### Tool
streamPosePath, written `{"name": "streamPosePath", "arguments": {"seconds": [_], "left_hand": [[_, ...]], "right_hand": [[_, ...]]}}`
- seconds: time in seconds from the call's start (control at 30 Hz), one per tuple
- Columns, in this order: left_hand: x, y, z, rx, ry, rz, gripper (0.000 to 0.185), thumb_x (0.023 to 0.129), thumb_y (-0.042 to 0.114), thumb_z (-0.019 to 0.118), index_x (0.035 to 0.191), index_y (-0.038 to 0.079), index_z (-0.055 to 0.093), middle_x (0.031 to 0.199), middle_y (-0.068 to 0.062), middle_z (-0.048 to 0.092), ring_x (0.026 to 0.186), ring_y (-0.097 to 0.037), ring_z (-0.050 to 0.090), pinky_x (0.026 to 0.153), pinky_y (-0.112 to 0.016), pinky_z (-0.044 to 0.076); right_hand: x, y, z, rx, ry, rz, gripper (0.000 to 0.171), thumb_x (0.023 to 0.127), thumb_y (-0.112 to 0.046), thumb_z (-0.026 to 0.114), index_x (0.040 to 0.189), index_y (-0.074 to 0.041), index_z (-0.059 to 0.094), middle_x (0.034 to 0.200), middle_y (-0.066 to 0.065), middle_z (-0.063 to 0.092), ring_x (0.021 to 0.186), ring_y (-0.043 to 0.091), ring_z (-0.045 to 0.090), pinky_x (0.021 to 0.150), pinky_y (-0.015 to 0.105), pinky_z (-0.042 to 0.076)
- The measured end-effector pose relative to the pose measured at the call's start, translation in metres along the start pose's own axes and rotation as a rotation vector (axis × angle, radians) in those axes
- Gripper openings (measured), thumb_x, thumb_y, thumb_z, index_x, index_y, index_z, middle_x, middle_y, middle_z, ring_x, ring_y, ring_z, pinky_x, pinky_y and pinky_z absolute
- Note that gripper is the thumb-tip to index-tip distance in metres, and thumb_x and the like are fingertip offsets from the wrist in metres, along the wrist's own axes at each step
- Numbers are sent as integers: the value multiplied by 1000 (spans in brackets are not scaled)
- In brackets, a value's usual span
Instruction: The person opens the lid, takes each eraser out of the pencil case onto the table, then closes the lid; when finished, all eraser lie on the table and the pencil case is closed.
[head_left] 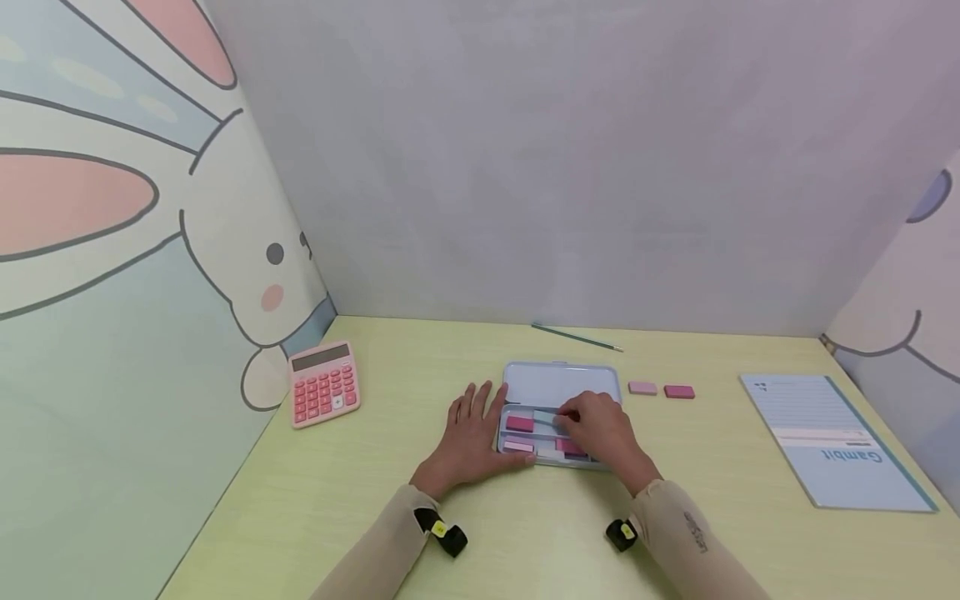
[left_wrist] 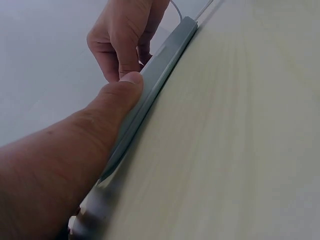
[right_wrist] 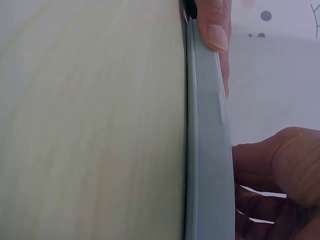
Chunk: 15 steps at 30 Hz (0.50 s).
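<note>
An open pale blue pencil case (head_left: 562, 384) lies on the table with its lid folded back. Inside its tray are a dark pink eraser (head_left: 520, 424), a light pink one (head_left: 518, 447) and another dark pink one (head_left: 570, 447). My left hand (head_left: 468, 437) rests against the case's left side, fingers spread, its thumb (left_wrist: 125, 85) pressing on the front wall. Over the tray's right half, my right hand (head_left: 600, 429) pinches the end of a pale blue block (head_left: 545, 417) in the back compartment. Its fingertips dip behind the front wall in the right wrist view.
Right of the lid lie a light pink eraser (head_left: 642, 388) and a dark pink eraser (head_left: 678, 392). A green pencil (head_left: 576, 337) lies behind the case. The pink calculator (head_left: 325, 385) stands far left, a notebook (head_left: 836, 442) far right. Walls close off the back and sides.
</note>
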<state>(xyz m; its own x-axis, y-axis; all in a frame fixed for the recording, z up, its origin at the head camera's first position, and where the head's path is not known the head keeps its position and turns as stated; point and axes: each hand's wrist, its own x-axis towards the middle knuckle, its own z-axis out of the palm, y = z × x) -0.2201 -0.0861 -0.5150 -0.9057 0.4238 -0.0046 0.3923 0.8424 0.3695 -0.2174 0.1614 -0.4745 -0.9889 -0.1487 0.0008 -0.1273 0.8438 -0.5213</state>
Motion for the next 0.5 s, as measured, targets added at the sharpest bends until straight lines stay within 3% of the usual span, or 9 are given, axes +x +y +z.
{"name": "streamPosePath", "arguments": {"seconds": [0.23, 0.5], "left_hand": [[0, 0, -1, 6, -5, 0, 124, 84, 91, 59, 175, 21, 12, 182, -14, 14, 169, -43, 9, 133, -64, 15], [0, 0, 0, 3, -5, -3, 124, 84, 90, 60, 175, 22, 12, 182, -14, 15, 169, -44, 9, 133, -65, 16]], "right_hand": [[1, -4, 2, 31, -3, 46, 12, 93, -21, 86, 98, -11, 81, 83, 0, 73, 78, 18, 58, 72, 33, 51], [-1, -8, 1, 37, 9, 40, 10, 91, -19, 87, 92, -13, 79, 86, 0, 74, 81, 18, 59, 78, 36, 54]]}}
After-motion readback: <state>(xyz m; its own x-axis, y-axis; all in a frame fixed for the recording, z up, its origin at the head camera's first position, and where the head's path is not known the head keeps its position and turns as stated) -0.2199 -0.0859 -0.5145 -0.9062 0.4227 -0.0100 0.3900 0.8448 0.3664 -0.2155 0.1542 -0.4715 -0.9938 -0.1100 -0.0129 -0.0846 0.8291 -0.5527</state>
